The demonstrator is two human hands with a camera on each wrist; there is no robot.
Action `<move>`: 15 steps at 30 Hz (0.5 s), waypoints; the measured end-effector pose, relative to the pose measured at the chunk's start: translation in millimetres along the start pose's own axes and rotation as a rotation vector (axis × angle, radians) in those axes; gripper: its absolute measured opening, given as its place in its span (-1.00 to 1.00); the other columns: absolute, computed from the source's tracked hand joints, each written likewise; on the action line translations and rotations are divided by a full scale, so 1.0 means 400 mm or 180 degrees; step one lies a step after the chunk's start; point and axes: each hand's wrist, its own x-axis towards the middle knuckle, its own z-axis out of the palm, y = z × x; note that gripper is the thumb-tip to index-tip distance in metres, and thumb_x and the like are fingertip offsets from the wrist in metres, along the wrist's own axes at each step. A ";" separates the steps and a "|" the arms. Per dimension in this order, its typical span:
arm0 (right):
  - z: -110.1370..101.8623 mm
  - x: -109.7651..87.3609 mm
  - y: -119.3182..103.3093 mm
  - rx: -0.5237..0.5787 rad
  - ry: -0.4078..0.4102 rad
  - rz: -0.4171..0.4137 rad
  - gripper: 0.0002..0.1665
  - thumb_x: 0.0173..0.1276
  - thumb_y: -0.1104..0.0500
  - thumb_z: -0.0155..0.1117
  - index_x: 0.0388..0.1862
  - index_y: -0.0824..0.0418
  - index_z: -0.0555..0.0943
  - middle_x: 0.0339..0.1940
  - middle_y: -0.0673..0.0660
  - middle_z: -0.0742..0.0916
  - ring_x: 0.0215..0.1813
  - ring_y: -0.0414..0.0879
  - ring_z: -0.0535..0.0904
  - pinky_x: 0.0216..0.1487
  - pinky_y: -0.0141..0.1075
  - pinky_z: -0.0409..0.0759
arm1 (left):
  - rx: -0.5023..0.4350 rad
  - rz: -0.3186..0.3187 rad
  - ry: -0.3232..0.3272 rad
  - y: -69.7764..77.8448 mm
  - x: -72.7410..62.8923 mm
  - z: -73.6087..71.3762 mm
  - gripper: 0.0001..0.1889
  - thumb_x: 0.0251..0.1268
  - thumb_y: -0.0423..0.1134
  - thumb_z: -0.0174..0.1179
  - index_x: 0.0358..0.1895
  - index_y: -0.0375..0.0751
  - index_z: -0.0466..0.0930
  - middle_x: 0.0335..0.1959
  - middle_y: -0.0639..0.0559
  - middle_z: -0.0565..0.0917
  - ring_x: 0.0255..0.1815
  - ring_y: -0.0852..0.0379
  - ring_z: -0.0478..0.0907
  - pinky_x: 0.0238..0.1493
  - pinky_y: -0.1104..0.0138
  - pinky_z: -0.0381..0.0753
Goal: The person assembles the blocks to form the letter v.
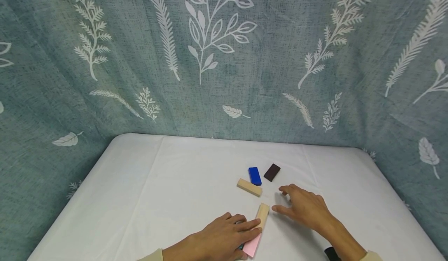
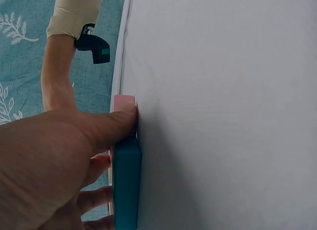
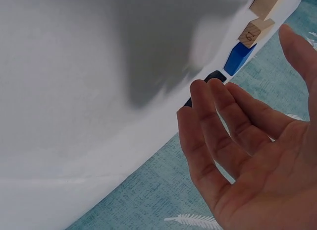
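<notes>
My left hand (image 1: 224, 233) grips a group of blocks at the table's near side. Its fingers lie across a pink block (image 1: 252, 245) and a plain wooden block (image 1: 264, 211) standing end to end. A teal block (image 2: 127, 185) runs alongside, mostly hidden by the hand in the head view. In the left wrist view, the thumb presses near the end of the pink block. To the right, my right hand (image 1: 308, 208) hovers over the table with fingers loosely bent, holding nothing. Its thumb tip is close to the far end of the wooden block.
Beyond the hands lie a second wooden block (image 1: 249, 188), a blue block (image 1: 255, 176) and a dark brown block (image 1: 272, 172). A white cloth (image 1: 168, 183) covers the table, and a leaf-patterned teal curtain (image 1: 266, 78) hangs around it. A black device (image 2: 94, 45) is on the right wrist.
</notes>
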 end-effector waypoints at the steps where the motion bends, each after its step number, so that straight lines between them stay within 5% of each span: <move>1: -0.001 0.002 0.002 0.0005 0.0002 0.0008 -0.18 0.14 -0.40 0.44 0.19 0.12 0.64 -0.01 0.00 0.74 -0.01 0.09 0.68 -0.21 0.24 0.54 | -0.0003 0.0003 0.0004 0.000 0.000 0.000 -0.27 0.44 0.27 0.07 0.59 0.15 0.20 0.61 0.24 0.14 0.38 0.25 0.30 0.19 0.31 0.41; 15: -0.007 0.028 0.031 0.0112 0.0027 0.0054 -0.15 0.17 -0.39 0.42 0.20 0.20 0.63 -0.01 0.05 0.75 -0.05 0.09 0.69 -0.20 0.27 0.54 | 0.0032 0.0027 0.0043 -0.001 0.001 0.001 -0.28 0.43 0.25 0.11 0.58 0.14 0.23 0.60 0.22 0.18 0.37 0.24 0.32 0.16 0.36 0.42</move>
